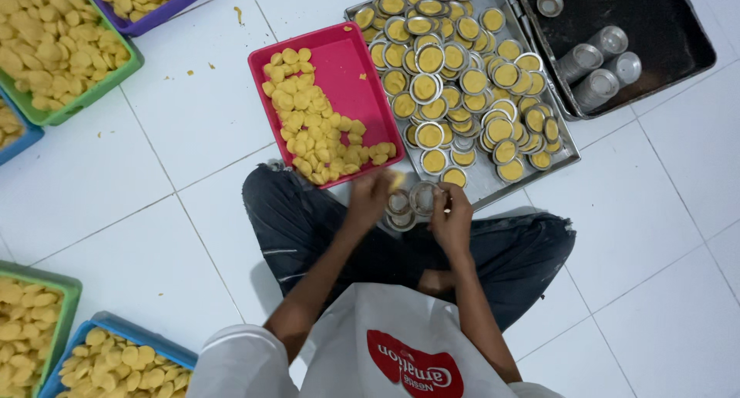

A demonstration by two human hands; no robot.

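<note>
head view: steel tray [566, 153] of filled tins lies ahead, red tray [339, 67] of yellow pastries to its left. right hand [452, 217] pinches a small round tin [422, 198]; left hand [370, 198] closes on a pastry [396, 181]. best tipped gently, low over the tray.

Hands: I counted two, left hand [372, 198] and right hand [452, 217].
Pink tray [348, 63]: one.
Metal trays: two, light one [493, 184] and dark one [663, 28].
Green bins: two [85, 97], [68, 290].
Tin stacks [605, 63]: about four.
Filled tins [455, 82]: too many to count.
</note>
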